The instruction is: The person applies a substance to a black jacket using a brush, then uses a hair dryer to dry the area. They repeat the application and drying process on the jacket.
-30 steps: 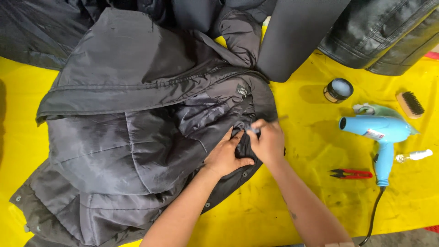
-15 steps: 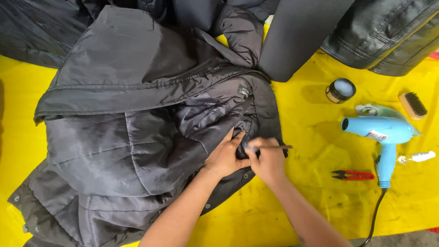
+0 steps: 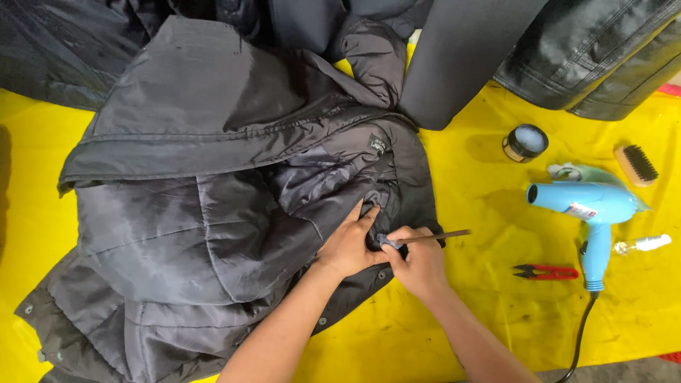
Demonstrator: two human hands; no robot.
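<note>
the dark quilted jacket (image 3: 213,213) lies open on the yellow cloth (image 3: 482,177), its front edge under my hands. my left hand (image 3: 349,245) presses flat there; my right hand (image 3: 420,261), just beside it, pinches a thin stick tool (image 3: 436,236) pointing right.

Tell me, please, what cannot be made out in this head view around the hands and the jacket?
- Spot on the dark padded jacket being worked: covered by the left hand and right hand.
- Working end of the thin stick tool: hidden between the fingers.
- Hair dryer cord's far end: cut off by the bottom edge.
- Black leather jacket: cut off by the top and right edges.
</note>
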